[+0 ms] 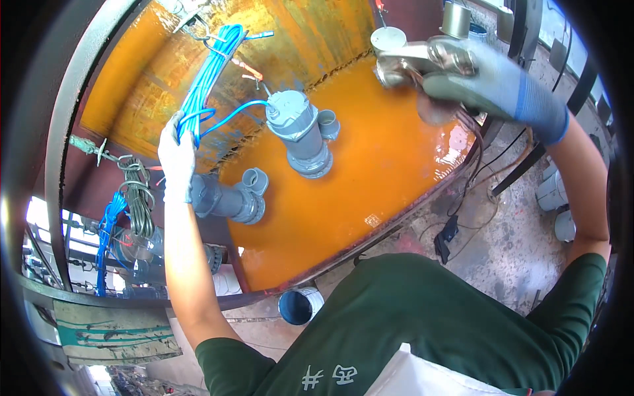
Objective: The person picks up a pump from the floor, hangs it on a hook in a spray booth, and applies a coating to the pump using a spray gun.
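Observation:
My left hand (177, 148), in a pale glove, is closed around the lower end of a coiled blue cable (214, 72). The bundle hangs from a metal hook (193, 25), and one strand runs to the top of a grey submersible pump (298, 132). This pump hangs upright, a short outlet pipe at its side. A second grey pump (228, 199) sits tilted just right of my left wrist. On the upper right, my gloved right hand (472, 76) grips a shiny metal spray gun (429, 63); both are smeared by motion.
Orange-coated booth walls (290, 39) and floor (343, 198) surround the pumps. A round grey top (388, 39) shows beyond the spray gun. Dark cable coils (137, 198) hang at left. A bucket (300, 305) stands near my body; hoses (472, 178) trail at right.

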Motion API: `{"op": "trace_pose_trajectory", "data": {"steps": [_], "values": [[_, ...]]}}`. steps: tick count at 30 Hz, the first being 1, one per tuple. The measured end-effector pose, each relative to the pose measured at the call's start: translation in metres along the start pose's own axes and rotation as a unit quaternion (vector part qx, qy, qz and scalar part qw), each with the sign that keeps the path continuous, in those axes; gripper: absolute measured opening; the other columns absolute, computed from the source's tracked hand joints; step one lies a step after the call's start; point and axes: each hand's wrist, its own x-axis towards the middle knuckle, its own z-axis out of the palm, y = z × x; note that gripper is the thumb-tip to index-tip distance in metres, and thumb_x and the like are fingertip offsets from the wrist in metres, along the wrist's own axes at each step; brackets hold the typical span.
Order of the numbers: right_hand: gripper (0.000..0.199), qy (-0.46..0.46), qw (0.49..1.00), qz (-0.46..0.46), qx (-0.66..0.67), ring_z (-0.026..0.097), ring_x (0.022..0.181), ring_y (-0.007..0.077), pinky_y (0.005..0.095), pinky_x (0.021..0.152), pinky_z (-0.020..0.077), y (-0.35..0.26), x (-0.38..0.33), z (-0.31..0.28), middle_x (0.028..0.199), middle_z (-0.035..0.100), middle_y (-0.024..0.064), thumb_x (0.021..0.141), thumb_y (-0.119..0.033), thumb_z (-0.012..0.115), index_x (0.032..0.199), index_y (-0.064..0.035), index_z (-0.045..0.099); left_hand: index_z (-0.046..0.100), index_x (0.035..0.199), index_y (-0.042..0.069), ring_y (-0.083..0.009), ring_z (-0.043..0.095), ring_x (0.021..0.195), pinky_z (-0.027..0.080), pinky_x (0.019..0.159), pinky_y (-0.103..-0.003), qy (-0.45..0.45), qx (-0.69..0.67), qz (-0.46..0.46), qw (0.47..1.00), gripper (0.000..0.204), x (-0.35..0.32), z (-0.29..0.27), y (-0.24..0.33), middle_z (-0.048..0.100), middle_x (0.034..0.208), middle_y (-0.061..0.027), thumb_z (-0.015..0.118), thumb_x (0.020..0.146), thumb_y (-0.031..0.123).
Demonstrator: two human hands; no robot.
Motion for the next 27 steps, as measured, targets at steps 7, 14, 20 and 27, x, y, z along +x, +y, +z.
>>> {"op": "trace_pose_trajectory", "data": {"steps": [7, 14, 20, 27], "values": [[0.054, -0.076, 0.995, -0.033, -0.063, 0.072, 0.086, 0.0159, 0.0287, 0.081, 0.0571, -0.089, 0.036, -0.017, 0.11, 0.074, 0.0096, 0.105, -0.028, 0.061, 0.153, -0.0064, 0.048, 0.059, 0.141, 0.0, -0.01, 0.06, 0.076, 0.05, 0.068, -0.025, -0.05, -0.105, -0.109, 0.987, 0.049, 0.028, 0.016, -0.01, 0.07, 0.11, -0.0081, 0.052, 0.092, 0.001], [0.049, -0.062, 0.99, -0.062, -0.114, 0.071, 0.083, 0.0152, 0.0289, 0.078, 0.0555, -0.095, 0.042, -0.012, 0.101, 0.074, 0.0104, 0.105, -0.029, 0.06, 0.149, -0.0078, 0.053, 0.064, 0.135, 0.001, -0.0069, 0.055, 0.067, 0.045, 0.06, -0.023, -0.076, -0.127, -0.126, 0.981, 0.041, 0.05, 0.032, -0.021, 0.068, 0.093, -0.003, 0.055, 0.094, 0.003], [0.039, -0.046, 0.98, -0.131, -0.145, 0.072, 0.083, 0.0146, 0.0261, 0.074, 0.0593, -0.046, 0.038, 0.006, 0.097, 0.073, 0.0118, 0.103, -0.031, 0.066, 0.128, -0.0019, 0.063, 0.063, 0.138, 0.002, -0.0083, 0.056, 0.068, 0.047, 0.064, -0.024, -0.078, -0.117, -0.085, 0.986, 0.048, 0.06, 0.045, -0.037, 0.069, 0.096, -0.0045, 0.054, 0.091, 0.002], [0.039, -0.011, 0.998, 0.056, -0.035, 0.073, 0.081, 0.0181, 0.0312, 0.075, 0.0601, 0.004, -0.01, 0.024, 0.098, 0.073, 0.0112, 0.097, -0.03, 0.075, 0.122, -0.0017, 0.067, 0.065, 0.135, 0.004, -0.0075, 0.055, 0.067, 0.046, 0.063, -0.023, -0.073, -0.095, -0.102, 0.988, 0.042, 0.051, 0.037, -0.031, 0.067, 0.093, -0.0038, 0.055, 0.094, 0.006]]}}
